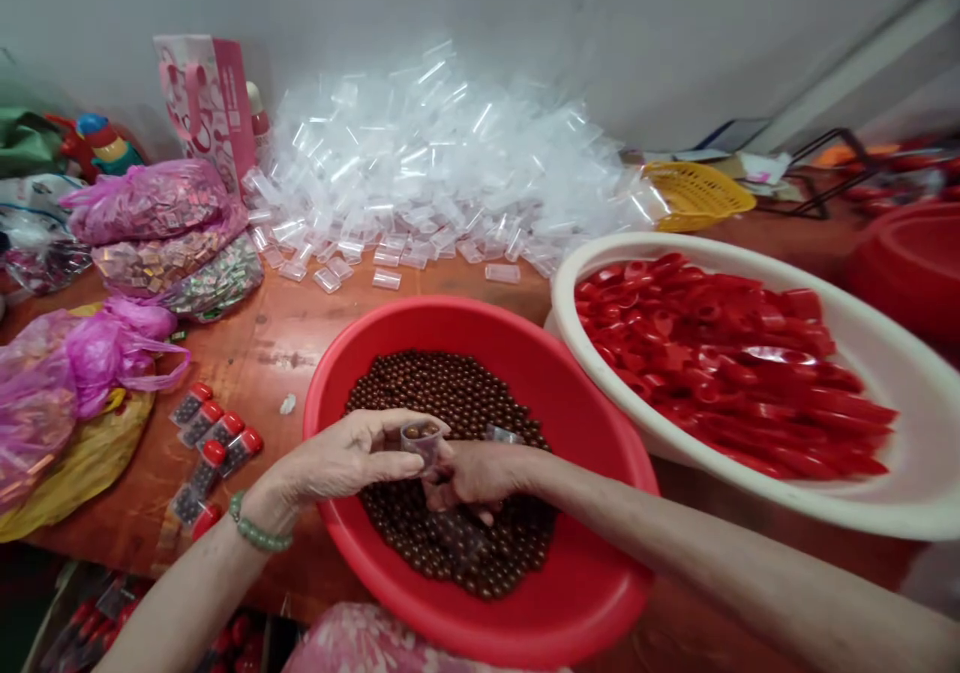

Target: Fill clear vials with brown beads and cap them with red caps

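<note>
My left hand (367, 453) grips a small clear plastic container (421, 437) between thumb and fingers, its open end up, with brown beads inside. A green bead bracelet (259, 528) circles my left wrist. Close beside it, my right hand (476, 473) is low over the beads, fingers curled. Under those fingers a blurred see-through shape, apparently another clear container (459, 535), lies against the beads. Shiny brown beads (435, 378) cover the bottom of a red basin (600, 593). One more clear container (502, 435) rests on the beads behind my right wrist.
Empty clear containers (450, 163) are heaped along the wall. A white basin (922, 423) of red caps (697, 353) stands right, near a yellow basket (697, 193). Filled, red-capped containers (214, 453) lie left, beside pink plastic bags (150, 203). A pink gift bag (206, 103) stands behind.
</note>
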`<action>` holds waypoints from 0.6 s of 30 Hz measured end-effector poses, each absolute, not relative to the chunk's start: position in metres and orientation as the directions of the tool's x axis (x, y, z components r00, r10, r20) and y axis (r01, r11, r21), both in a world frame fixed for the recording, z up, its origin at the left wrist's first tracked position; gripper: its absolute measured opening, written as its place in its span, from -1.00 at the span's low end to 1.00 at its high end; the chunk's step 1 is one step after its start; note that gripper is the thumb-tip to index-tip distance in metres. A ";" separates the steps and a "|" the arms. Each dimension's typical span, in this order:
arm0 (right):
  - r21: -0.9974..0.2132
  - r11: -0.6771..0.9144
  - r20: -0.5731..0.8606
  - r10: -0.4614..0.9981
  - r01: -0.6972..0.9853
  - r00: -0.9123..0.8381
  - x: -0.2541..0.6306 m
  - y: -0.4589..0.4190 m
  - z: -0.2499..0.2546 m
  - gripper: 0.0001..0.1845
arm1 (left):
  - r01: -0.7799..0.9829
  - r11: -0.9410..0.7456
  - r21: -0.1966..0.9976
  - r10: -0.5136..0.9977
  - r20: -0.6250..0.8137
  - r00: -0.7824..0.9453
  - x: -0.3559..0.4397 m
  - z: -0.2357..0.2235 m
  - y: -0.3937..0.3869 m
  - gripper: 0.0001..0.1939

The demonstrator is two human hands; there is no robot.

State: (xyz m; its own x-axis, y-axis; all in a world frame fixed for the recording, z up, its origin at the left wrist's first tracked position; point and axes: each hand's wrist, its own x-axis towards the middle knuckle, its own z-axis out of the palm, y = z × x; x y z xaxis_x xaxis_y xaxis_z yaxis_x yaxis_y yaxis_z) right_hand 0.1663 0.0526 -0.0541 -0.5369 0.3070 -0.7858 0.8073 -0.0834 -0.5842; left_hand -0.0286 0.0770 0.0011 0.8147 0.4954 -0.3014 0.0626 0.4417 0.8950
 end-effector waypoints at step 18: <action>-0.781 0.020 -0.324 0.841 0.625 -0.432 0.217 0.025 0.030 -0.66 | -0.178 0.490 0.853 0.646 -0.219 0.731 -0.014 0.010 0.049 -0.62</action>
State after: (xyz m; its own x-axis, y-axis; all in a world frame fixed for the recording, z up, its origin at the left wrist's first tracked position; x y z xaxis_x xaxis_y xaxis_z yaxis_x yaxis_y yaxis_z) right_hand 0.2169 0.0247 0.0295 -0.4323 0.8415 -0.3242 0.6246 0.0200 -0.7807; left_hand -0.0138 0.0490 0.0099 0.7310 0.6463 -0.2191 -0.1780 0.4905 0.8531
